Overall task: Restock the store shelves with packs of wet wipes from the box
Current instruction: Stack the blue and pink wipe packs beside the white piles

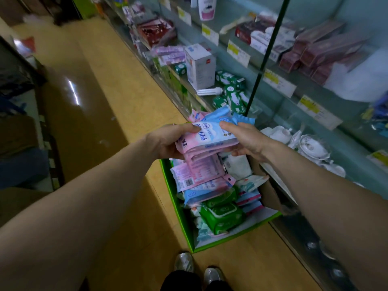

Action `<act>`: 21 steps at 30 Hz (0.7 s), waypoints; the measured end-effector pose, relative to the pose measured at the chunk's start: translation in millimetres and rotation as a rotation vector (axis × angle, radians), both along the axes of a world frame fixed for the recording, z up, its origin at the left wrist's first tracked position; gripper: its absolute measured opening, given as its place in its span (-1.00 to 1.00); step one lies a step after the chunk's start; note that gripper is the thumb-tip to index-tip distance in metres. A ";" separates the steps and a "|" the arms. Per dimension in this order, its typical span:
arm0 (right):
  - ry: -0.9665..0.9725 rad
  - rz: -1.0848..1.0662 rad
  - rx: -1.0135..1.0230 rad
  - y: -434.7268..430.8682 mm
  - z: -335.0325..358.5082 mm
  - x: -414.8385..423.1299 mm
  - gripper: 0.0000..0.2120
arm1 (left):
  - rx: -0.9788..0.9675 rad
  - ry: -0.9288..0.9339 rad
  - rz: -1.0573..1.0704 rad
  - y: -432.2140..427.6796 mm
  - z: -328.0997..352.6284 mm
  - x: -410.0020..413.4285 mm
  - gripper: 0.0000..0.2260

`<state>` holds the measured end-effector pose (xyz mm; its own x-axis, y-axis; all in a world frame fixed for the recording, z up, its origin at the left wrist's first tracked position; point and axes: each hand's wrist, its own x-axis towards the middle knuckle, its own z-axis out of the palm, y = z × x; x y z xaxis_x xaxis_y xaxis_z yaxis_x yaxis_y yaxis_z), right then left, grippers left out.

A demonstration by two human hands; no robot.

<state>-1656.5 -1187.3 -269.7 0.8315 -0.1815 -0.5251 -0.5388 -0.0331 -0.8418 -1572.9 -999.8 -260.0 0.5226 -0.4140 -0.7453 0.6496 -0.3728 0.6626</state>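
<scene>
Tan floor: it carried the box tight against the shelving, likely so each pack had only a short way to travel.
Left hand: its grip was clamped on the left end of the stack, thumb on top and fingers beneath, seemingly to stop the slick packs sliding apart.
Stack of wipes packs: held in the air between both hands, above the box and just in front of the shelves. Soft, flat pouches, pink underneath, pale blue on top with big blue numerals, crimped ends fanning out.
Right hand: grip closed on the stack's right end, thumb across the top pack, squaring it up, I judged.
Green box: open, heaped with pink, blue and green packs.
Glass shelves: boxed goods, white teaware and yellow price tags. I spotted no wipes there.
</scene>
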 end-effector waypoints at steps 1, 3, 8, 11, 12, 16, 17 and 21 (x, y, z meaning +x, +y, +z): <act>0.001 0.003 -0.008 2.5 8.0 1.3 -0.74 | 0.011 -0.013 0.021 0.3 8.0 -0.2 -0.80; 0.001 0.010 -0.017 7.0 24.1 3.7 -0.69 | 0.019 -0.019 0.045 2.5 24.3 -0.6 -0.82; -0.050 0.023 0.007 20.2 68.9 6.1 -0.76 | -0.010 -0.013 0.103 17.1 67.2 -1.6 -0.76; -0.100 0.026 -0.053 31.1 96.1 7.7 -0.77 | 0.027 -0.058 0.121 27.9 94.8 -7.4 -0.77; -0.115 0.022 -0.076 34.2 104.0 9.2 -0.75 | 0.041 -0.071 0.133 31.5 103.9 -8.8 -0.76; -0.162 0.041 -0.148 49.9 137.8 13.7 -0.66 | 0.050 -0.125 0.162 49.0 144.6 -15.1 -0.73; -0.172 0.049 -0.138 54.8 146.2 15.1 -0.66 | 0.052 -0.147 0.176 54.0 155.0 -17.4 -0.74; -0.246 0.071 -0.083 79.5 178.8 20.9 -0.80 | 0.069 -0.218 0.258 76.8 190.9 -24.0 -0.80</act>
